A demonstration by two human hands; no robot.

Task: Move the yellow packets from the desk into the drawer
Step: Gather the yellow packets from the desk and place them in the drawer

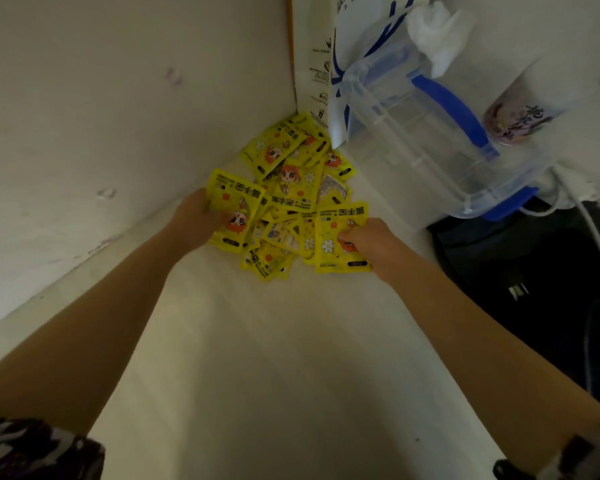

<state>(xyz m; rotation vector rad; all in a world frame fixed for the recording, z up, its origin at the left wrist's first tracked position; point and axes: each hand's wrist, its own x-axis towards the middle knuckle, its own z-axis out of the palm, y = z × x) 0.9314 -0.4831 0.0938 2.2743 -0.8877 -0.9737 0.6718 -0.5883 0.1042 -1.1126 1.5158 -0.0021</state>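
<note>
Packets point(293, 199) lie heaped in the tabletop's point(257, 358) far corner. Left hand point(196, 216) and right hand point(371, 242) each pinch one. Light, slick, floppy: best gathered by edges.

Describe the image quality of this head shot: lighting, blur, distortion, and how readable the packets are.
Head view: dim, yellowish light, no harsh glare; wide-angle lens bends the wall edges and stretches the forearms; overall soft, so print on the yellow packets reads only as large characters; left hand and right hand slightly blurred at the pile's sides; the clear plastic container looks hazy; the dark area at right loses detail.
</note>
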